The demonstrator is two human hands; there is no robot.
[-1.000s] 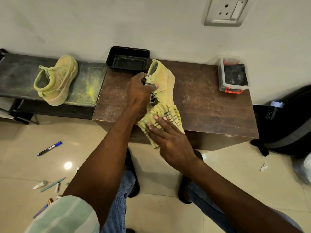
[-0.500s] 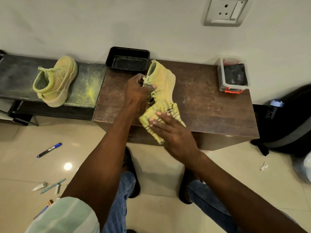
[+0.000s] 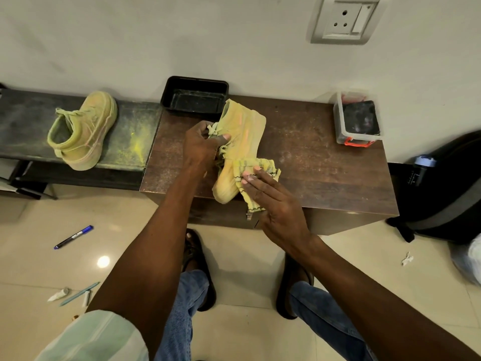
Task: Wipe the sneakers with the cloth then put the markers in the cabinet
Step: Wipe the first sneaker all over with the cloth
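A yellow-dusted sneaker lies on the brown cabinet top, its toe toward me over the front edge. My left hand grips it at the laces and tongue. My right hand presses a yellow striped cloth against the right side of the toe. The second sneaker stands alone on the dark bench at the left. A blue-capped marker lies on the floor at the left, with more pens and markers nearer me.
A black tray sits against the wall behind the sneaker. A clear box with an orange latch stands at the cabinet's right end. A black bag with a bottle leans at the right. My sandalled feet are under the cabinet's front.
My right hand slid the cloth from the top of the toe round to its right side, uncovering the toe. The sneaker's toe swung slightly left. My left hand kept its grip.
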